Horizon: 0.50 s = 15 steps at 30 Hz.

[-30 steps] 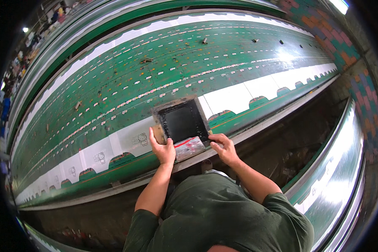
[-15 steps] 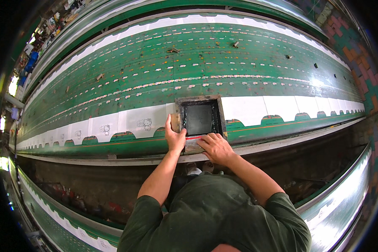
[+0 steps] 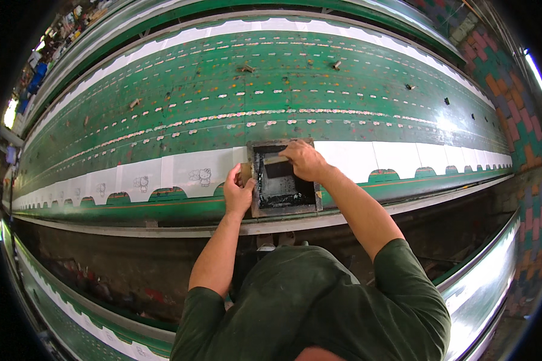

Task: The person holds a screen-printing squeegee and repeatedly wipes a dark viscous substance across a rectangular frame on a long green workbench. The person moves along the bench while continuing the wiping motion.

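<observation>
A small screen-printing frame (image 3: 286, 211) with dark, ink-smeared edges lies over the row of white pieces (image 3: 343, 161) along the near side of the green table. My left hand (image 3: 239, 194) grips the left side of this frame, thumb and fingers around a wooden block there. Inside the frame, toward its far end, my right hand (image 3: 306, 161) holds a squeegee (image 3: 275, 160) crosswise against the dark mesh (image 3: 281, 188). Black ink shows wet along the inner edges. To the left of the frame, white pieces (image 3: 180, 171) carry a black cartoon-figure outline; those to the right look blank.
The long green table (image 3: 223, 129) bears rows of small printed marks and a few loose metal bits (image 3: 336, 65). Another white strip (image 3: 271, 24) runs along its far edge. A pale rail (image 3: 162, 224) borders the near side. Behind me stands another green table (image 3: 72, 319).
My right hand has pushed the squeegee from the frame's near end to its far end. The left hand remains on the frame's left side. The view has shifted slightly.
</observation>
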Available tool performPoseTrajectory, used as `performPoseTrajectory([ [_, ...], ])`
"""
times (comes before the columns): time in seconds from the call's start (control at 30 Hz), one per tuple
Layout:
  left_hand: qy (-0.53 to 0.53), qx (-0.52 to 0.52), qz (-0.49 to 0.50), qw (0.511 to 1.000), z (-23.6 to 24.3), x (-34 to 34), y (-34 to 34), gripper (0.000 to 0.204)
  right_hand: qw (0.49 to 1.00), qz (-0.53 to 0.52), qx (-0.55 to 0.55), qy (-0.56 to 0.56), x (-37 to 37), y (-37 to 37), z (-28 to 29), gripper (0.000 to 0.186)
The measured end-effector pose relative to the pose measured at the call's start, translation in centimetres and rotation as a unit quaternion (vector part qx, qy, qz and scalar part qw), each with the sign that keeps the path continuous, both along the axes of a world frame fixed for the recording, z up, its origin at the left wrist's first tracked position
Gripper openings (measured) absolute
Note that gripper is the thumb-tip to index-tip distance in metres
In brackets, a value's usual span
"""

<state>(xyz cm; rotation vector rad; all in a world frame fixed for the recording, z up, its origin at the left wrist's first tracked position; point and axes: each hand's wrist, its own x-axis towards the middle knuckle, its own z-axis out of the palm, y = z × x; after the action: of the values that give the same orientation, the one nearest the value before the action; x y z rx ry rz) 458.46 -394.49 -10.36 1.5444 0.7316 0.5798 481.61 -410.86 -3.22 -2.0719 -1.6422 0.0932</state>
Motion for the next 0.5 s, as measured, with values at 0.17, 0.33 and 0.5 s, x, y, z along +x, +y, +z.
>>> performPoseTrajectory([
  [0.17, -0.003, 0.011, -0.015, 1.000, -0.8, -0.2, 0.5, 0.068, 0.998, -0.050, -0.031, -0.011, -2.3, -0.3, -0.6, 0.053],
  [0.33, -0.026, 0.022, -0.025, 0.999, -1.9, -0.3, 0.8, 0.069, 0.997, -0.018, -0.020, -0.077, -7.6, -3.9, -1.2, 0.057],
  [0.5, -0.036, -0.008, -0.011, 0.999, -1.6, 0.1, 0.1, 0.068, 0.998, -0.012, -0.031, -0.048, -12.2, -6.8, -0.2, 0.052],
])
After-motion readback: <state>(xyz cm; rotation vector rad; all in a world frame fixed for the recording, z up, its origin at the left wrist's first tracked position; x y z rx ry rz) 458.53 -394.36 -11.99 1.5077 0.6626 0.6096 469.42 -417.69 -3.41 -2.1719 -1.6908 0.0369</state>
